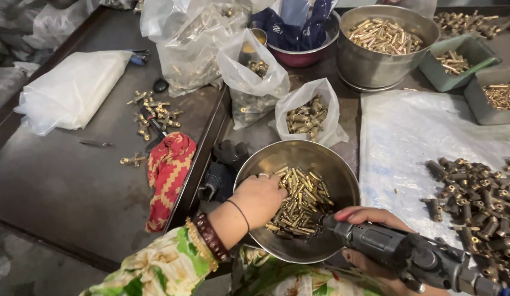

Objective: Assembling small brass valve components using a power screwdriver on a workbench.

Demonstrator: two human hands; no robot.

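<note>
My left hand (259,198) reaches into a steel bowl (331,164) in front of me, fingers curled down onto a heap of small brass pins (301,200); whether it grips any is hidden. My right hand (370,227) is wrapped around a dark grey pneumatic hand tool (400,255), whose tip points left at the bowl's near rim. A ring and bracelets show on my left hand and wrist.
A pile of dull grey metal fittings (477,203) lies on a plastic sheet at right. Bags of brass parts (308,115), a big steel pot of brass pins (382,37), green and grey trays sit behind. Loose brass fittings (155,114), a red cloth (168,172) lie left.
</note>
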